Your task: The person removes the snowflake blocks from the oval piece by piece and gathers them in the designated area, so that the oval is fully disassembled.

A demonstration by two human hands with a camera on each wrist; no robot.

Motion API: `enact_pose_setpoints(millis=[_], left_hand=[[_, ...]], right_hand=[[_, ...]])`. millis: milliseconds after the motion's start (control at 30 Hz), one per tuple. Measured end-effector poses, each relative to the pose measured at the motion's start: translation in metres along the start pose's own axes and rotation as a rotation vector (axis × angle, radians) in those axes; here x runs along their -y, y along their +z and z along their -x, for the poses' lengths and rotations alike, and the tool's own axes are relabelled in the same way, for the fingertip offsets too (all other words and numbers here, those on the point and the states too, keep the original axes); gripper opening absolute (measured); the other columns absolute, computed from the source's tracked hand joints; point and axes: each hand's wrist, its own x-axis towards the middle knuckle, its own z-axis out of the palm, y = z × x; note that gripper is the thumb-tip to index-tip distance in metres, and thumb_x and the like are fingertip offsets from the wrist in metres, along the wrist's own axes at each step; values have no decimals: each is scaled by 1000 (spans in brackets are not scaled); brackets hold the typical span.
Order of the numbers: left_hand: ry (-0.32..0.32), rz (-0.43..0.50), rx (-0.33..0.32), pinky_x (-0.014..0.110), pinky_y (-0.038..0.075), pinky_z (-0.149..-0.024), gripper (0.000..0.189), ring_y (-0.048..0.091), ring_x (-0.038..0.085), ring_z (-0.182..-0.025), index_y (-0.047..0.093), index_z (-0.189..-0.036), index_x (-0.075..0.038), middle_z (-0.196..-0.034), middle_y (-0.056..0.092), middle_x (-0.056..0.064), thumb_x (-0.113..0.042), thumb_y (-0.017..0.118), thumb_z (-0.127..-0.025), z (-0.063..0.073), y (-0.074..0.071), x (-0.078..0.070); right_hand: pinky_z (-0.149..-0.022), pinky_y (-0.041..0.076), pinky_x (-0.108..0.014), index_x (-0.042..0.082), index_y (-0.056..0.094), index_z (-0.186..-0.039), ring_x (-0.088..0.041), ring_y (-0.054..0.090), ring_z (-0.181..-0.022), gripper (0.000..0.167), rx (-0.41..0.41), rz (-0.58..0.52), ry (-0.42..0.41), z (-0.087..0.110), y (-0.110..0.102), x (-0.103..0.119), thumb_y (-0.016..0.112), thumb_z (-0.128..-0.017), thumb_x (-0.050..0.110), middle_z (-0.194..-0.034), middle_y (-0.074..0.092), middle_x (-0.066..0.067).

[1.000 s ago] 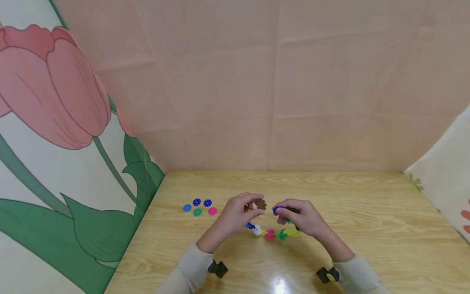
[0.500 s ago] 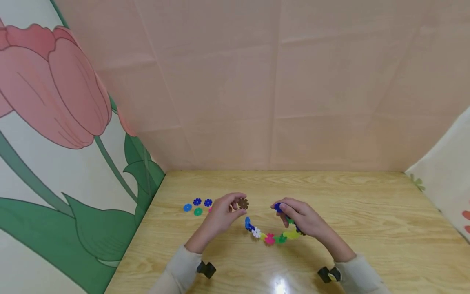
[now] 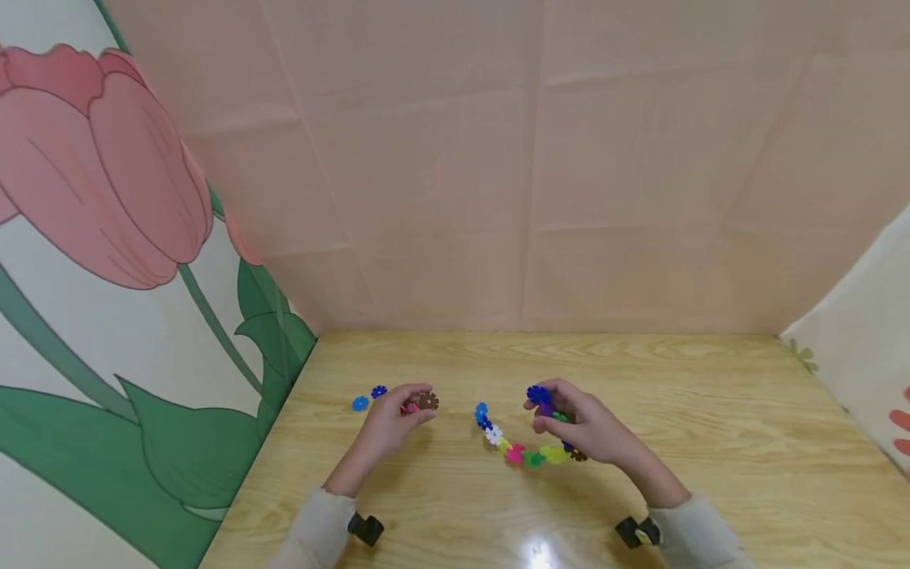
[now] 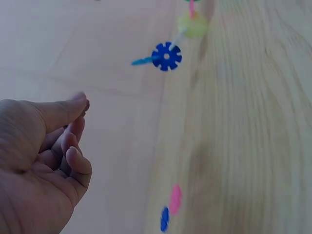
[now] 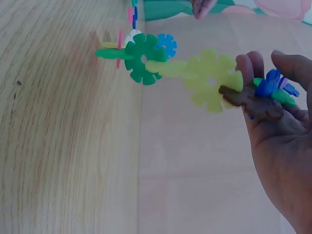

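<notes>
My left hand [image 3: 384, 427] pinches a brown snowflake disc [image 3: 428, 401] between thumb and fingertips, over the left part of the table. Only the disc's dark edge shows past the thumb in the left wrist view. My right hand [image 3: 590, 431] holds one end of a chain of interlocked snowflake discs [image 3: 516, 453]. Dark blue discs stick up by its fingers. In the right wrist view, a brown disc [image 5: 258, 106] of the chain crosses the palm, joined to a yellow disc [image 5: 210, 80]. The chain's other end, light blue, curves away to the left.
Loose discs lie on the wooden table [image 3: 711, 427] at the left: a light blue disc [image 3: 360, 404], a dark blue disc [image 3: 379, 391] and a pink disc [image 4: 175, 199] partly behind the left hand. A pink cloth [image 3: 526, 197] hangs behind; a tulip-print panel [image 3: 142, 316] stands left.
My left hand has moved left with the brown disc, away from the chain and over the loose discs. The right thumb has shifted off the dark blue disc; the chain swings slightly.
</notes>
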Motion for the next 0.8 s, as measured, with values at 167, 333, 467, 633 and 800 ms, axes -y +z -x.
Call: enact_pose_setpoints(millis=[167,333,467,633,800], left_hand=[[-54,18,-21,26,49,-68,40,57,14,-86,67,-131,-14,-100,66,-2,-24,75,-93,2,-11,20],[-98,23,-44,24,46,-67,41,55,16,-86,67,-131,-12,-100,66,-1,-22,75,-93,3,-22,40],[-150,-4,-69,25,47,-66,41,55,17,-88,67,-131,-9,-99,65,1,-21,75,-93,3,-30,61],[-190,-63,-97,28,48,-75,41,57,16,-89,67,-130,-7,-97,65,2,-18,76,-92,4,-39,87],[-185,-111,-94,32,52,-81,40,60,17,-90,66,-130,-4,-99,67,3,-15,75,-92,7,-46,105]], right_hand=[[-75,61,-33,-1,54,-133,-17,73,-89,36,-64,7,14,0,1,-2,64,-98,2,-116,69,-21],[-62,59,-30,2,60,-131,-18,68,-72,34,-132,57,61,1,1,-3,66,-98,6,-100,71,-12],[-53,53,-28,7,62,-130,-13,61,-65,34,-166,94,102,1,-1,-3,68,-97,12,-89,68,-4],[-51,52,-30,11,59,-131,-11,57,-63,35,-196,98,148,2,-3,-2,69,-98,16,-88,66,-5],[-50,51,-28,7,57,-131,-10,56,-63,34,-201,78,134,3,-3,-4,67,-99,13,-90,64,-5]])
